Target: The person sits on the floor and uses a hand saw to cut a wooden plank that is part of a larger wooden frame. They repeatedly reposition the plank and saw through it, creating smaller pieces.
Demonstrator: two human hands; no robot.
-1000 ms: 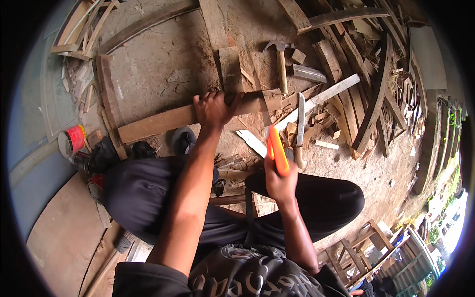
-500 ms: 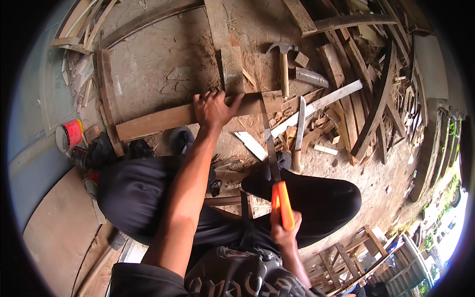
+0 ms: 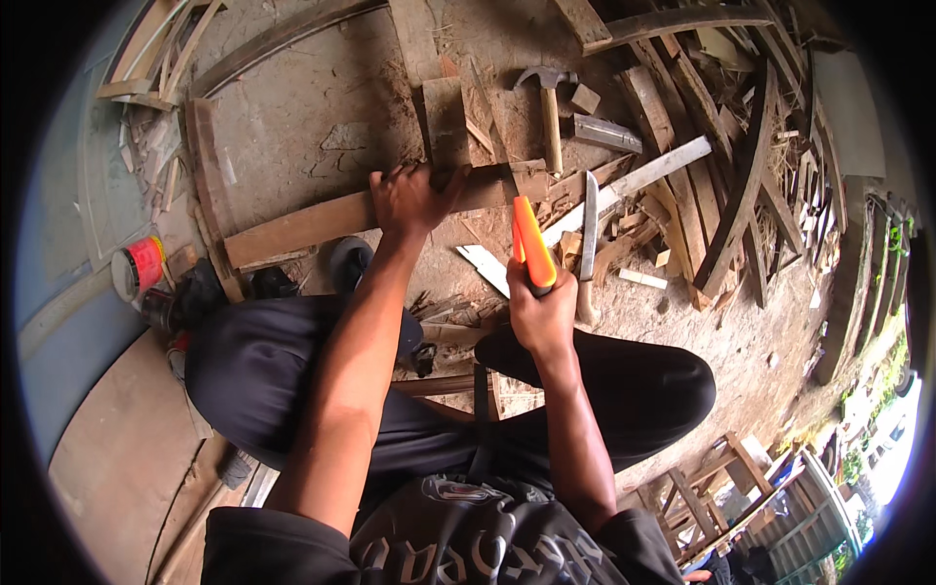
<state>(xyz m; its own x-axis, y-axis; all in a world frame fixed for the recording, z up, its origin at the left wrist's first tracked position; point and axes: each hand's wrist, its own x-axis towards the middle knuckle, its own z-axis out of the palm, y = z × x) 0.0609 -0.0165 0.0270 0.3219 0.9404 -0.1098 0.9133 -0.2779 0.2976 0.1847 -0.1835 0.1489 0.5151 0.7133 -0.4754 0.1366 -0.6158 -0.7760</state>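
Observation:
A brown wooden plank [image 3: 302,227] lies crosswise in front of me, its right part resting by an upright wood piece [image 3: 447,122]. My left hand [image 3: 411,198] presses down on the plank, fingers wrapped over its far edge. In my right hand [image 3: 546,310] is the orange handle of a handsaw [image 3: 529,244]. Its blade crosses the plank near the right end, and its tip reaches beyond the far edge. Right of the saw lies a large knife [image 3: 590,229] with a wooden handle. A claw hammer [image 3: 552,127] rests on the ground beyond the plank's right end.
Scrap boards [image 3: 682,156] pile up at the right. A pale strip of wood [image 3: 639,190] slants across offcuts. To the left stands a red and white can [image 3: 138,267] near dark shoes or bags. A wooden frame [image 3: 717,497] and a greenish slatted piece are at lower right.
My right hand has pushed the saw forward, away from me, so its handle is now close to the plank. My left hand stays on the plank.

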